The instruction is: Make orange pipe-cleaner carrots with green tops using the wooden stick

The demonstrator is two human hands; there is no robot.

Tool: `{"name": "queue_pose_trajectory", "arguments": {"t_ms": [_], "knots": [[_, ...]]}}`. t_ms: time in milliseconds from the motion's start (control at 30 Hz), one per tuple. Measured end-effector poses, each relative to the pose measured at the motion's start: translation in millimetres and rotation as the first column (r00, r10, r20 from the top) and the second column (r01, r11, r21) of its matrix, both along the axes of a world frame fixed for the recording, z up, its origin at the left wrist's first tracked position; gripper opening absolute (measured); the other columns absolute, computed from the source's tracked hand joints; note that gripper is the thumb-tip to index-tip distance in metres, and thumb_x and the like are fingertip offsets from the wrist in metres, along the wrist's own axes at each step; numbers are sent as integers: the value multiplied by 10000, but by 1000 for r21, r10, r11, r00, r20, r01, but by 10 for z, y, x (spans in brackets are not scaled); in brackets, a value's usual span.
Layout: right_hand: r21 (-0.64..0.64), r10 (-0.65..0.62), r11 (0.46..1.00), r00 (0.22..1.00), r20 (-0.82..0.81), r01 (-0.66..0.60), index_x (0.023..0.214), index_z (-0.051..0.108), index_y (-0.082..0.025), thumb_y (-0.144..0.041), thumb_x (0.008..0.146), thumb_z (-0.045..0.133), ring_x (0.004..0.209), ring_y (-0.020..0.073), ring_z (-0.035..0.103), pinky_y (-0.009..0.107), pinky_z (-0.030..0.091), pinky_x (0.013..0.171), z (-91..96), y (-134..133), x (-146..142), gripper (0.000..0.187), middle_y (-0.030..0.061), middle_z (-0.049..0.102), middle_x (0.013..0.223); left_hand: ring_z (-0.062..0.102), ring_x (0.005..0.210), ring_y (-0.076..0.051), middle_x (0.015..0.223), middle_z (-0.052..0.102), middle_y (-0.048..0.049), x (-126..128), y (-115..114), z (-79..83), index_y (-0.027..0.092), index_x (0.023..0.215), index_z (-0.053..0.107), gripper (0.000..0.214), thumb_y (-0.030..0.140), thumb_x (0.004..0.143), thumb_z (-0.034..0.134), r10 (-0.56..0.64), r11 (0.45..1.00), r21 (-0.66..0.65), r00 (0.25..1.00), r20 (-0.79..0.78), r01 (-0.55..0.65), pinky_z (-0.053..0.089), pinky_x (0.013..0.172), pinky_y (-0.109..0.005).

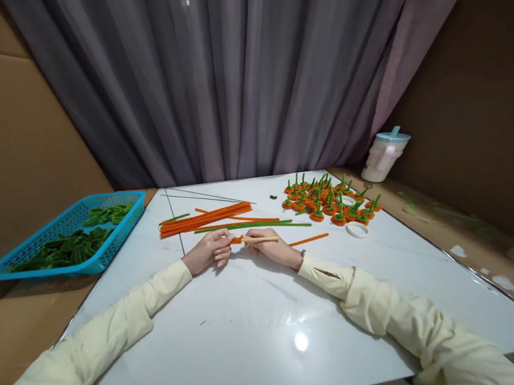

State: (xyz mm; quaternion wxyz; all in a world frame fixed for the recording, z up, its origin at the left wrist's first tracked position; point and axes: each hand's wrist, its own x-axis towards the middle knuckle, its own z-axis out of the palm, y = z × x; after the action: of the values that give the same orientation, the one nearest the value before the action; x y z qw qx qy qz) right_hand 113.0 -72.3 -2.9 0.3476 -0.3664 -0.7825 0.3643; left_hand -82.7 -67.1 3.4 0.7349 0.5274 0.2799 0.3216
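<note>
My left hand [208, 251] pinches one end of an orange pipe cleaner [237, 240], which is coiled around the tip of a pale wooden stick [263, 239]. My right hand [271, 248] grips that stick from the right, and its fingertips are partly hidden. Both hands are held close together over the white tabletop [253, 318]. Just beyond them lies a bundle of orange pipe cleaners [208, 218], with green pipe cleaners [251, 225] alongside. A loose orange pipe cleaner [312, 239] rests to the right of my right hand.
At the back right stand several small orange pieces with green stems [316, 197], near a white tape ring [358, 230]. A blue basket [121, 234] of green leaf shapes sits at left. Thin dark wires [205, 195] lie at the back; a lidded cup [384, 158] stands far right.
</note>
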Motion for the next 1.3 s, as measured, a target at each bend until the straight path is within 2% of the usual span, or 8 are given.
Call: {"name": "queue_pose_trajectory", "arguments": {"t_ms": [167,333,467,567,700,800,1000,1300], "knots": [[-73,-43,996,999,15,44,588,445,-168,-292,874,349,465,93,424,205,357,527,-51,55,-24,326,-42,431,459,407,389,-64,481,401,79,71,-79,-15,160,933,470,238,350,817,554,96,981,175,993,-67,-83,360,374,-159],[-11,-79,997,994,74,80,570,437,-166,-349,890,363,470,90,401,207,319,525,-58,69,-23,376,-44,431,468,367,350,-70,455,324,105,121,-170,-5,157,1245,378,466,401,856,459,227,908,401,947,-226,-122,359,371,-176],[81,-112,992,982,149,101,582,446,-167,-335,900,375,488,92,382,208,281,526,-38,46,-25,366,-39,431,499,423,418,-82,496,460,52,122,-176,-16,143,1168,516,360,329,885,392,464,690,719,815,-347,-87,381,459,-192],[237,-173,967,928,330,95,665,496,-165,-317,921,347,506,97,408,212,270,536,-36,21,-32,332,-20,490,560,533,554,-106,747,639,-28,111,-145,-42,155,1080,580,303,286,879,395,602,504,862,736,-310,-50,422,568,-206],[410,-256,912,787,561,5,842,524,-159,-303,940,301,553,121,493,229,254,548,-43,-16,-27,283,25,590,656,564,566,-117,775,669,-40,100,-107,-82,149,1018,602,282,278,879,393,676,406,912,691,-257,-57,427,585,-203],[457,-270,886,719,640,-74,907,512,-156,-260,931,310,588,141,537,246,234,542,-45,-38,-12,228,47,628,706,536,508,-110,713,661,-29,101,-99,-93,136,1041,591,290,270,880,390,698,407,911,668,-258,-73,410,545,-201],[477,-237,856,672,702,-197,908,500,-158,-136,824,411,594,146,554,255,202,521,-35,-65,13,125,43,644,697,513,505,-112,710,646,-22,116,-107,-84,157,1004,595,253,256,872,404,689,438,897,663,-293,-59,387,550,-205],[608,-266,772,774,575,-186,845,493,-151,-84,726,412,574,145,533,247,230,514,-104,-38,54,159,36,613,651,435,465,-117,571,583,7,110,-97,-67,184,836,616,133,240,807,499,642,519,848,705,-302,-109,339,545,-211]]}}
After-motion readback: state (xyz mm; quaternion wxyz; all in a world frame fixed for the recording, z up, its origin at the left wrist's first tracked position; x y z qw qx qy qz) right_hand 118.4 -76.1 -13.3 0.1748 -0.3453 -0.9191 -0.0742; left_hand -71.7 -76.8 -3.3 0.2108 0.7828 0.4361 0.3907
